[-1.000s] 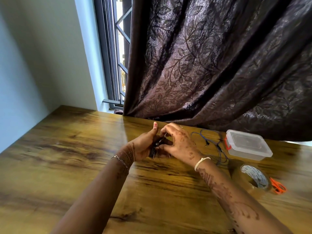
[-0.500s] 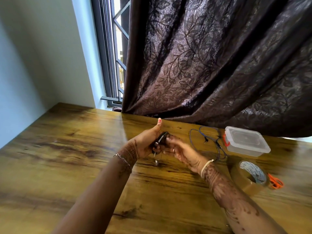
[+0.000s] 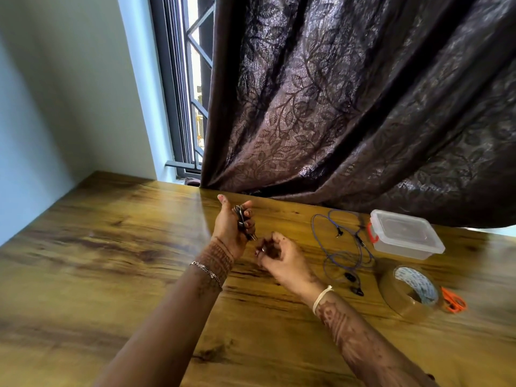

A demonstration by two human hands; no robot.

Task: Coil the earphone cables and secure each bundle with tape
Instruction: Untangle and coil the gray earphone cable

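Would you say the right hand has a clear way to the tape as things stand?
Probably yes. The right hand seems empty, and the tape lies on its side of the table. Only the blue cable lies flat between them, low enough to pass over. The left hand holds the bundle.

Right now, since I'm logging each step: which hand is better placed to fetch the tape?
The right hand. It looks empty and is on the side of the tape roll, while the left hand grips the coiled black earphones.
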